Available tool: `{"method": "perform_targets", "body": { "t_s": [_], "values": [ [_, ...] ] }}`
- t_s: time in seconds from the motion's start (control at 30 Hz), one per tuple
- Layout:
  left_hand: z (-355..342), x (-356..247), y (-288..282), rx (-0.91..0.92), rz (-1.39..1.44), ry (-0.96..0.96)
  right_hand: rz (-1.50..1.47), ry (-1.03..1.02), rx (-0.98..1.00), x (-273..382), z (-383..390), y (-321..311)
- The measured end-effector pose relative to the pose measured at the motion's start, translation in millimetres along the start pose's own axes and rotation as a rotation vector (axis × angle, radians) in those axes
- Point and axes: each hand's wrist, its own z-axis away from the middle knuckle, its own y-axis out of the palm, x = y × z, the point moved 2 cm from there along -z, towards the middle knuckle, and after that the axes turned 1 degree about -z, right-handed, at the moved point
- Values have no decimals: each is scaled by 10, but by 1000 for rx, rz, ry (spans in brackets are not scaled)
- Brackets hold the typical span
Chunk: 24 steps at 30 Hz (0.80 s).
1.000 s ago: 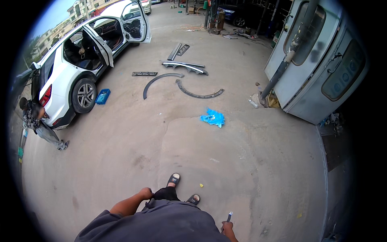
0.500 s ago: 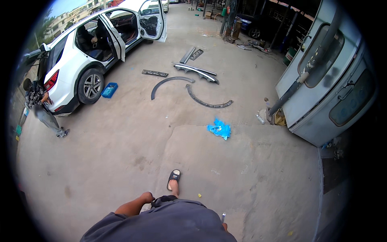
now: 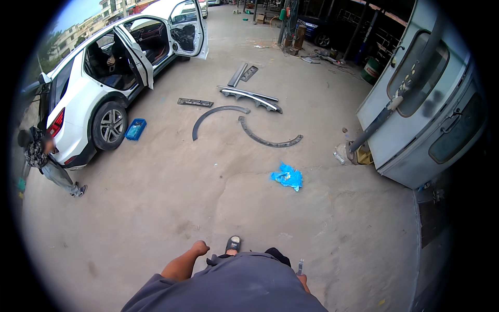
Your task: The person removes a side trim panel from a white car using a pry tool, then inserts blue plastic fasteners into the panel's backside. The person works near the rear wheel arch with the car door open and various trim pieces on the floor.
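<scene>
I am walking over a concrete yard, and my grey shirt fills the lower edge. My left hand (image 3: 200,246) swings out in front of my hip with the fingers curled and nothing visible in it. Only the top of my right hand (image 3: 302,280) shows past my shirt; it grips a thin grey tool (image 3: 300,267) that points upward. My sandalled foot (image 3: 233,243) is stepping forward between the two hands. A crumpled blue bag (image 3: 287,177) lies on the ground ahead of me.
A white car (image 3: 86,104) with open doors stands at the left, with a blue tray (image 3: 135,129) by its rear wheel. A person (image 3: 44,161) bends behind it. Curved black trim pieces (image 3: 267,139) and grey strips (image 3: 249,96) lie ahead. A grey vehicle body (image 3: 421,109) stands at right.
I have walked forward: the car, trim pieces and blue bag sit closer and larger. My left arm has swung forward and my feet have changed step.
</scene>
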Motion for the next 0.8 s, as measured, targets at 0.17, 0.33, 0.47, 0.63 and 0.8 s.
{"method": "perform_targets", "body": {
  "t_s": [0.17, 0.33, 0.47, 0.63, 0.8],
  "values": [
    [76, 32, -339, -47, 52, -86, 115, -214, -36, 324, -252, 209],
    [10, -31, -375, 8, 148, -202, 243, -84, 190, -201, -713, 483],
    [19, -95, -217, 17, 194, -287, 276, 77, 292, 394, -1039, 503],
    [-215, -338, -364, 201, 67, -230, 130, 224, 312, 1179, -1897, 347],
    [-519, -1205, -1538, -24, 185, -247, -271, 352, 209, 2183, -2885, -24]
  ]
}}
